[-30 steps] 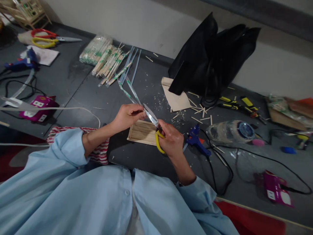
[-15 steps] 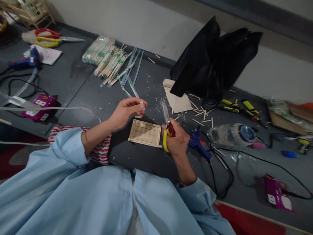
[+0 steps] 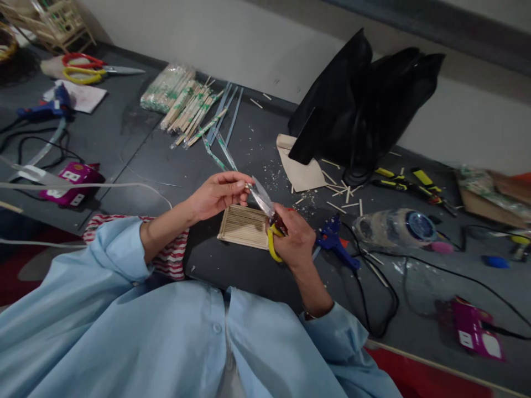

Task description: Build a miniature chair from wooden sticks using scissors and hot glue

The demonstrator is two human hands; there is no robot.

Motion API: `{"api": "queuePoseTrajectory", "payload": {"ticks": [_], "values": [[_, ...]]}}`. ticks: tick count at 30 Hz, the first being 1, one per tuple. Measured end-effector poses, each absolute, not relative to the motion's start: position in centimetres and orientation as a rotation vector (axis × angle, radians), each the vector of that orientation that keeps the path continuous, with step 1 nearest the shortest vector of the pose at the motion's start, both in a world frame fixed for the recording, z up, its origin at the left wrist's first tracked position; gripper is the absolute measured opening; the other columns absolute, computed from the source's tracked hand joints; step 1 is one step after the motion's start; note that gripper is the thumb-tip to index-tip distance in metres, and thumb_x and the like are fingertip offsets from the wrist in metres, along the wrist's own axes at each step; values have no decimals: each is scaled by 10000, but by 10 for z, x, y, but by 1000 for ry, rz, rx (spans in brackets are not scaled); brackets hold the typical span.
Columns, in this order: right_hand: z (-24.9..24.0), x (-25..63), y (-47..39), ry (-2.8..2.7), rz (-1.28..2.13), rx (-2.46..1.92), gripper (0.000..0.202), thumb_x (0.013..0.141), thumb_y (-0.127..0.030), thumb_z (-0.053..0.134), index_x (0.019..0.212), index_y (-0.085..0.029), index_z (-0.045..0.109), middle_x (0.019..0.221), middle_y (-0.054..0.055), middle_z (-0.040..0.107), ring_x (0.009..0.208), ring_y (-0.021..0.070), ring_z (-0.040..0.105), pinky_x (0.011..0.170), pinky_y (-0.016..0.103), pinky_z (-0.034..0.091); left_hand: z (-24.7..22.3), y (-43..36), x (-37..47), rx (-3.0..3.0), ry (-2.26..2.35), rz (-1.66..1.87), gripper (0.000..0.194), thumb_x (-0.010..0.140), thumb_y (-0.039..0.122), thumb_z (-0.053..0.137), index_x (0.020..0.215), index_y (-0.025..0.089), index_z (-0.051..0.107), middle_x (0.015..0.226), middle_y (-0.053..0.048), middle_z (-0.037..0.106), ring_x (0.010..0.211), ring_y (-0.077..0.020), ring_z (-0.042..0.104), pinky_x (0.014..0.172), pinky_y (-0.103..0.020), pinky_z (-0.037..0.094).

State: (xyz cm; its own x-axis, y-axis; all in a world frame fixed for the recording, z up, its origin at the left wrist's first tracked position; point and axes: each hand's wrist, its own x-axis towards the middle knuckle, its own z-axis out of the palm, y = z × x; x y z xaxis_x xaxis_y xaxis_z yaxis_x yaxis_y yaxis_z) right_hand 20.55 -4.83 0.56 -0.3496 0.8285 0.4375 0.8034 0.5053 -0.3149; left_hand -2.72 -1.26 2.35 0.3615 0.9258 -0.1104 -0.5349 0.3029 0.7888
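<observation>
My left hand (image 3: pixel 222 194) pinches a small pale piece of wooden stick between thumb and fingertips; the fingers mostly hide it. In my right hand (image 3: pixel 295 236) is a pair of scissors (image 3: pixel 263 199) with yellow and red handles. Its blades point up and left, their tips at the left fingertips. I cannot tell whether they touch the stick. Beneath both hands, a flat rectangular panel of thin wooden sticks (image 3: pixel 244 228) with a raised edge lies on the dark table, its right end partly covered by the right hand and scissors.
Behind the hands lie wrapped chopsticks (image 3: pixel 191 110), a black bag (image 3: pixel 365 105) and cut stick pieces (image 3: pixel 340 190). To the right are a blue glue gun (image 3: pixel 337 243), its cable and a plastic bottle (image 3: pixel 394 228). Other scissors (image 3: pixel 89 71) and another glue gun (image 3: pixel 52 105) lie far left.
The scissors have swung left and turned, bringing their blades to the left fingertips. My left hand has dropped slightly, still pinching the stick piece. The panel has stayed in place.
</observation>
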Motion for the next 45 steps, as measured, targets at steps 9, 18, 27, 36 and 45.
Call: {"api": "queuePoseTrajectory", "payload": {"ticks": [9,18,27,36,45], "values": [[5,205,-50,-2233,73,-1348,389,788,-205,590,1159,-205,707,773,21,672,678,161,588,639,261,449,18,-13,-23,700,568,1046,207,712,259,829,852,165,709,683,0,681,620,-106,662,661,-253,592],[5,207,-50,-2259,71,-1353,404,782,-167,561,1159,-202,700,755,10,667,637,144,557,623,253,428,17,-14,-23,687,564,1031,191,737,244,810,862,153,697,657,-2,678,616,-118,678,654,-253,596],[13,207,-43,-2128,121,-1630,355,835,-241,549,1156,-216,697,730,8,676,645,155,593,626,252,422,22,-4,-31,764,653,1175,160,766,257,787,858,139,729,730,-4,670,575,-66,612,578,-197,551],[27,229,-27,-1940,170,-2170,418,819,-265,599,1230,-208,643,815,50,722,783,235,660,654,287,419,16,12,-43,894,825,1304,125,766,234,775,849,161,717,633,40,569,538,-42,513,567,-185,502],[25,230,-31,-2241,21,-2189,424,867,-302,555,1273,-197,612,932,105,708,828,243,641,671,299,427,14,10,-40,1016,792,1342,165,724,240,791,865,174,737,683,15,646,575,-73,595,585,-212,508]]}}
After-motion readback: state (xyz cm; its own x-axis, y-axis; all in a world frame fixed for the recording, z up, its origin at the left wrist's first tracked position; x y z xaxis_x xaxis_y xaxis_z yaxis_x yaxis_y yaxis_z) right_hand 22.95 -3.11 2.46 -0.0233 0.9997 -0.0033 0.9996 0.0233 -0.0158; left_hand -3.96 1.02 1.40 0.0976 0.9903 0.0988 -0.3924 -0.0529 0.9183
